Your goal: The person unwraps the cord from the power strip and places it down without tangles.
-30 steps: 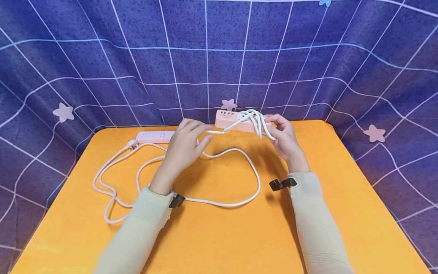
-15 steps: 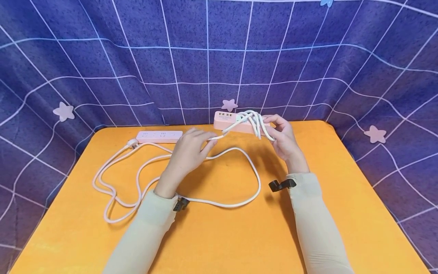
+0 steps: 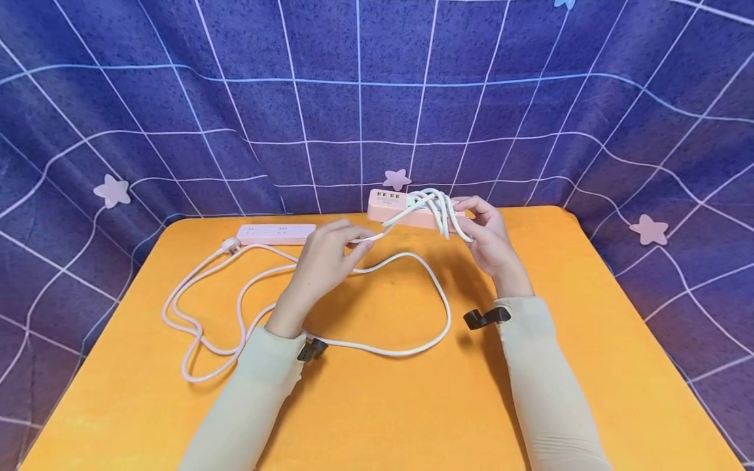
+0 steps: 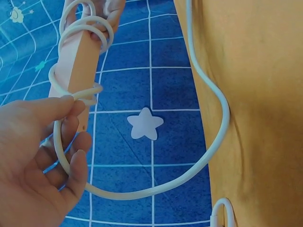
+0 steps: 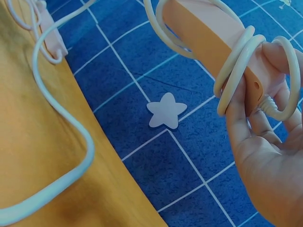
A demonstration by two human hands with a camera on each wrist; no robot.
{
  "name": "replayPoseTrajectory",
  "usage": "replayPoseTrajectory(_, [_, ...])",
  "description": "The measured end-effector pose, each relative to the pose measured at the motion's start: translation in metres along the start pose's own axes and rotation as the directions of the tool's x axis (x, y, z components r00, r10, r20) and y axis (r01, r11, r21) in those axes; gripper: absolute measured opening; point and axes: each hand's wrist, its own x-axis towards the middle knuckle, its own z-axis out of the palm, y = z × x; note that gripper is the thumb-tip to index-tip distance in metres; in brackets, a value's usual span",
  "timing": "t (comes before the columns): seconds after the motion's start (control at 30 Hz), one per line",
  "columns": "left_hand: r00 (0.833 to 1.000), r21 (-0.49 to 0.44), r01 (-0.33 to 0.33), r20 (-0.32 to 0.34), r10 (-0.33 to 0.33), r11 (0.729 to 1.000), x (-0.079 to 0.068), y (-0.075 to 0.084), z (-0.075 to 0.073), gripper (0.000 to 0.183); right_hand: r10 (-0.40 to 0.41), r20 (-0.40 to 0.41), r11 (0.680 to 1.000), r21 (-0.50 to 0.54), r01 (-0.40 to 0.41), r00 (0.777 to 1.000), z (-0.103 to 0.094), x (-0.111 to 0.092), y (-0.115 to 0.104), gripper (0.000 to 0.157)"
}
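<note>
My right hand (image 3: 497, 245) holds up a pink power strip (image 3: 389, 212) by its right end, above the back of the table. White cord (image 3: 436, 203) loops several times round that end. In the right wrist view, fingers and thumb grip the strip near the ribbed cord exit (image 5: 269, 105). To the left, my left hand (image 3: 326, 261) pinches the cord between thumb and forefinger. The left wrist view shows the cord (image 4: 132, 194) running on from that hand in a long hanging curve. The strip's far underside is hidden in the head view.
A second pink power strip (image 3: 273, 234) lies at the back left of the orange table (image 3: 412, 412). Its white plug (image 3: 231, 245) is beside its left end. Loose cord (image 3: 444, 314) spreads over the left and middle. A blue grid curtain (image 3: 330, 111) with stars hangs behind.
My left hand has moved a little right and down with the pinched cord, uncovering more of the second strip. The right hand and the held strip have stayed almost still.
</note>
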Motion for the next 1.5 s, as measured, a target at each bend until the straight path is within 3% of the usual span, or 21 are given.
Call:
replayPoseTrajectory(0.7, [0.998,-0.046,0.060,0.004,-0.060,0.997,0.000,-0.010,-0.002,0.016,-0.009,0.025,1.000,-0.019,0.010,1.000,0.005,-0.008,-0.005,0.034])
replayPoseTrajectory(1.2, [0.995,-0.053,0.084,-0.057,-0.087,0.995,0.001,-0.015,0.005,0.020,-0.015,0.052,1.000,-0.009,0.015,0.999,0.005,-0.009,-0.008,0.035])
replayPoseTrajectory(1.5, [0.983,-0.089,0.079,-0.160,-0.093,0.993,0.004,-0.028,0.010,0.021,-0.017,0.074,1.000,-0.006,0.018,0.997,0.006,-0.009,-0.007,0.035])
